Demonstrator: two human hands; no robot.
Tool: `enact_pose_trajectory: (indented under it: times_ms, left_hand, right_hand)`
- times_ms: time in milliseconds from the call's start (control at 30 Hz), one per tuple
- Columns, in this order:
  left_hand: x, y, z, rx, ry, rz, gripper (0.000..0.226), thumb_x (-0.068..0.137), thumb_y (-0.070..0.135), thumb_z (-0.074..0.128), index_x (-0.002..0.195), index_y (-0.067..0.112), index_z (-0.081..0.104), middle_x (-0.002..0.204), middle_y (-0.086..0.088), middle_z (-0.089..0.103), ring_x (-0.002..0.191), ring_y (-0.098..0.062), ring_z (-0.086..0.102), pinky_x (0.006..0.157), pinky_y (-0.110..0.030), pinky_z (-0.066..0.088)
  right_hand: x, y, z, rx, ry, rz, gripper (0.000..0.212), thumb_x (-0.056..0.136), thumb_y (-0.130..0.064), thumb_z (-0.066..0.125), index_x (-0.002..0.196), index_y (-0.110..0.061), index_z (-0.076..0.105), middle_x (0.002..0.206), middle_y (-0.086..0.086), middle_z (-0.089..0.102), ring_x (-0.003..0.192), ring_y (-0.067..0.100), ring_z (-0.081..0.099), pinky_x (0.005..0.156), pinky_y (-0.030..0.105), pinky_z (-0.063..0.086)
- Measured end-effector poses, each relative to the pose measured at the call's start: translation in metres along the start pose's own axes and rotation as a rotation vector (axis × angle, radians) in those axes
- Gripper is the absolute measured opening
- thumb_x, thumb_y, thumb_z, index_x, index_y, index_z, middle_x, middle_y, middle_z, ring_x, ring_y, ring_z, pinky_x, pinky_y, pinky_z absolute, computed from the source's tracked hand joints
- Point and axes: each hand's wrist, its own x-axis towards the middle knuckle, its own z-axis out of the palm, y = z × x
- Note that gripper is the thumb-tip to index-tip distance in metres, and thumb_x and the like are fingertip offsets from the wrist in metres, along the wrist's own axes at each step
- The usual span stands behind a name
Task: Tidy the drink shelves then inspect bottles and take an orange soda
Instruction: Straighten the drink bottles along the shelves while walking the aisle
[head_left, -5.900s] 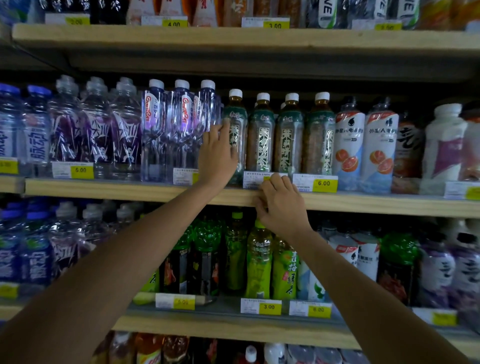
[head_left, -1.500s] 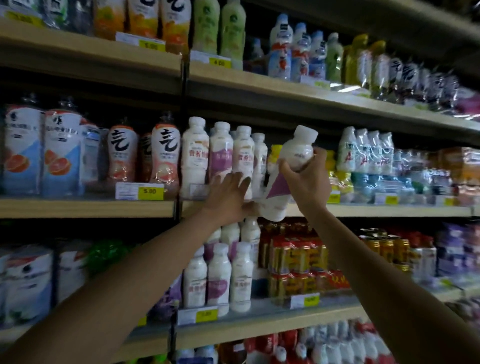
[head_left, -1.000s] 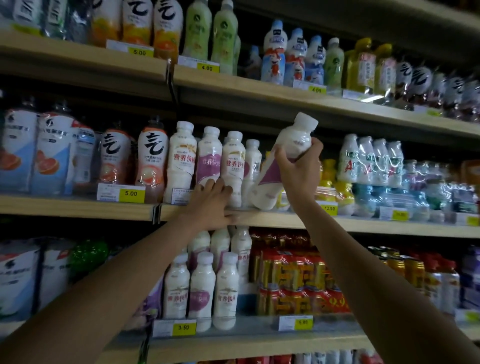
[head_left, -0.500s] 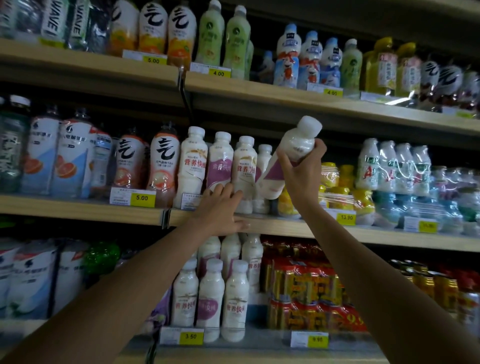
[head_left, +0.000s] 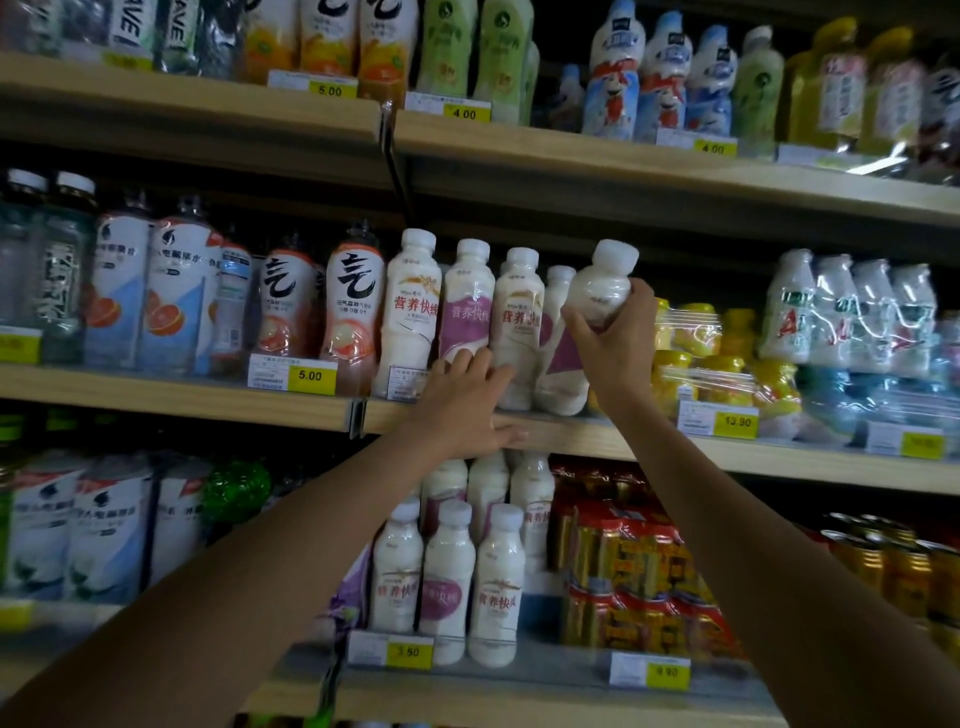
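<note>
Two bare arms reach up from 6 o'clock to the middle shelf (head_left: 182, 397) of a dim drinks rack. The right hand (head_left: 615, 345), just at 1 o'clock from the frame's centre, grips a white bottle (head_left: 602, 291) around its upper body, fingers curled over the shoulder and thumb wrapped on the near side. The bottle is tilted, its cap leaning toward 1 o'clock and its base down by the shelf board, though contact there cannot be told. At 9 o'clock of it, touching or nearly so, stands a row of white milk-drink bottles (head_left: 410, 312), upright. The left hand (head_left: 465, 410) sits at the foot of that row, its fingers (head_left: 467, 361) spread and straight against the lower parts of the bottles, the thumb (head_left: 509, 434) lying along the shelf's front edge.

On the top shelf (head_left: 571, 143), at 11 o'clock, stand orange-labelled bottles (head_left: 324, 41); whether they are soda cannot be told, and neither hand is near them. A yellow price tag (head_left: 309, 375) reads 5.00 at 9 o'clock of the left hand. At 6 o'clock, on the lower shelf (head_left: 519, 696), more white bottles (head_left: 447, 577) stand beside red and gold cans (head_left: 634, 571).
</note>
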Motion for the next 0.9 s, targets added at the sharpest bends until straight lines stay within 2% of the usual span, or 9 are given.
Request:
enact_pose_trajectory:
  times_ms: [67, 100, 333, 533, 667, 900]
  left_hand:
    - [0.0, -0.001, 0.001, -0.001, 0.001, 0.001, 0.074, 0.078, 0.072, 0.046, 0.13, 0.021, 0.035, 0.13, -0.007, 0.038, 0.117, -0.026, 0.037, 0.094, -0.041, 0.033]
    - [0.0, -0.001, 0.001, 0.001, 0.001, 0.002, 0.074, 0.078, 0.072, 0.045, 0.13, 0.021, 0.035, 0.13, -0.007, 0.038, 0.117, -0.026, 0.037, 0.094, -0.041, 0.033]
    - [-0.001, -0.001, 0.002, 0.011, 0.01, 0.006, 0.075, 0.078, 0.073, 0.043, 0.13, 0.02, 0.037, 0.127, -0.006, 0.039, 0.115, -0.025, 0.038, 0.092, -0.041, 0.033]
    - [-0.003, 0.001, 0.001, 0.006, 0.021, -0.008, 0.074, 0.079, 0.072, 0.046, 0.13, 0.019, 0.038, 0.126, -0.006, 0.039, 0.114, -0.026, 0.038, 0.092, -0.041, 0.034]
    - [-0.005, 0.002, 0.002, -0.015, 0.028, -0.007, 0.074, 0.079, 0.071, 0.047, 0.13, 0.02, 0.038, 0.124, -0.006, 0.04, 0.112, -0.025, 0.039, 0.092, -0.04, 0.033]
    - [-0.005, 0.001, 0.001, -0.03, 0.018, -0.002, 0.07, 0.08, 0.069, 0.047, 0.129, 0.02, 0.038, 0.124, -0.005, 0.04, 0.112, -0.024, 0.038, 0.092, -0.039, 0.032]
  right_hand:
    - [0.002, 0.0, 0.004, -0.066, 0.027, 0.005, 0.064, 0.077, -0.032, 0.073, 0.127, -0.012, 0.038, 0.124, 0.01, 0.041, 0.098, 0.01, 0.044, 0.067, 0.015, 0.04]
    - [0.002, 0.0, 0.006, -0.087, 0.036, 0.016, 0.064, 0.078, -0.032, 0.073, 0.128, -0.011, 0.038, 0.126, 0.011, 0.039, 0.097, 0.01, 0.042, 0.067, 0.016, 0.039]
    - [0.007, 0.003, 0.019, -0.179, -0.018, 0.075, 0.068, 0.079, -0.038, 0.07, 0.133, -0.017, 0.034, 0.125, 0.012, 0.042, 0.099, 0.021, 0.051, 0.068, 0.029, 0.045]
    - [0.01, 0.002, 0.029, -0.194, -0.067, 0.072, 0.072, 0.078, -0.038, 0.072, 0.134, -0.014, 0.033, 0.127, 0.012, 0.045, 0.099, 0.016, 0.048, 0.068, 0.028, 0.041]
    - [0.011, 0.004, 0.029, -0.175, -0.062, 0.113, 0.065, 0.078, -0.035, 0.072, 0.128, -0.008, 0.038, 0.125, 0.012, 0.047, 0.106, 0.024, 0.054, 0.072, 0.03, 0.045]
    - [0.013, 0.01, 0.025, -0.134, -0.121, 0.203, 0.05, 0.083, -0.02, 0.067, 0.124, -0.006, 0.041, 0.121, 0.013, 0.053, 0.107, 0.025, 0.055, 0.082, 0.039, 0.051]
